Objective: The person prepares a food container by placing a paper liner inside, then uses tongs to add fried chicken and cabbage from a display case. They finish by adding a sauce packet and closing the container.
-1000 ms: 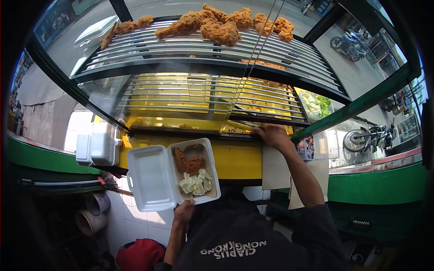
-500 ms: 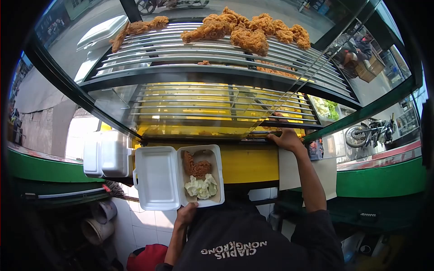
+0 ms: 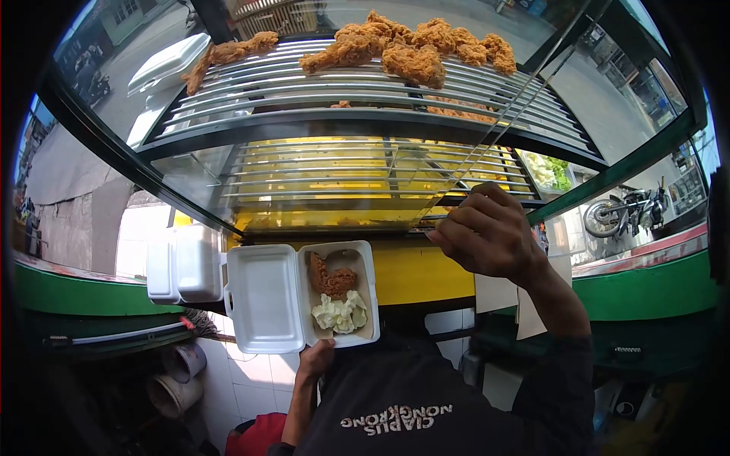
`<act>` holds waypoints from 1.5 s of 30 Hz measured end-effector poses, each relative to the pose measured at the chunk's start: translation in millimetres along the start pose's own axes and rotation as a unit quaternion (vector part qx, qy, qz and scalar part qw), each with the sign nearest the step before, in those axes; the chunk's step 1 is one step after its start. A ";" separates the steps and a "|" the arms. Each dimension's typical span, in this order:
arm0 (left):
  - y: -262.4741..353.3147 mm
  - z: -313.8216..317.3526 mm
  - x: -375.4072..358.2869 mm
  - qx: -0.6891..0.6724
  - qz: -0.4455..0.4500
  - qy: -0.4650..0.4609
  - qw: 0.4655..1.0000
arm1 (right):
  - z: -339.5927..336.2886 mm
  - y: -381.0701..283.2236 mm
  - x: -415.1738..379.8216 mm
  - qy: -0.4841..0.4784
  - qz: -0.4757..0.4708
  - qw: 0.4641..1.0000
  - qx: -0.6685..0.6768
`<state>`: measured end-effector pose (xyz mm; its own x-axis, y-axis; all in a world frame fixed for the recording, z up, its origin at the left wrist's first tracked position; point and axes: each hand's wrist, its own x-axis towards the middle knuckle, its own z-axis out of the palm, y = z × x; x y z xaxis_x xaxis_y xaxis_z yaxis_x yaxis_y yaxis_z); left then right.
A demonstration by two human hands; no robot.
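My left hand (image 3: 315, 356) grips the lower edge of an open white foam takeaway box (image 3: 264, 300), its lid folded out to the left. Inside, on a brown paper liner, lie a piece of fried chicken (image 3: 334, 283) and pale shredded cabbage (image 3: 341, 312). My right hand (image 3: 490, 232) is raised in front of the lower right of the glass display case, its fingers curled together. Whatever those fingers hold, if anything, is hidden. Several pieces of fried chicken (image 3: 414, 62) rest on the upper metal rack (image 3: 296, 90).
Closed white foam boxes (image 3: 199, 262) stand left of the open box. A yellow counter (image 3: 414, 273) runs below the case. Leafy greens (image 3: 553, 173) show behind the glass at right. Brown paper sheets (image 3: 496, 295) hang beneath my right hand. A motorcycle (image 3: 623, 214) is parked outside.
My right hand has come out of the case's lower opening, rising towards me with its fingers curled. My left hand and the box have stayed nearly in place.
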<state>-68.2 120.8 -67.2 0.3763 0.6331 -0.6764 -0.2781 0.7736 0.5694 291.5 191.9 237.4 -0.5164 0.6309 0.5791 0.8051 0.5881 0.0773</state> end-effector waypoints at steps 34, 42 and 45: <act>-48.3 173.7 -34.9 -0.058 0.106 -0.030 0.992 | -59.4 79.9 -36.6 -0.082 -0.180 0.965 -0.170; -71.7 137.6 6.6 0.238 0.123 -0.085 0.960 | -84.5 103.3 -79.9 -0.078 -0.155 0.960 -0.221; -65.2 141.1 10.0 0.222 0.047 -0.073 0.971 | -93.8 107.2 -92.5 -0.085 -0.128 0.966 -0.207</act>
<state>78.4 73.0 -45.2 0.4985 0.6645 -0.5568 0.0800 0.6043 0.7928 452.9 149.0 268.2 -0.7264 0.5861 0.3589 0.6741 0.5058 0.5383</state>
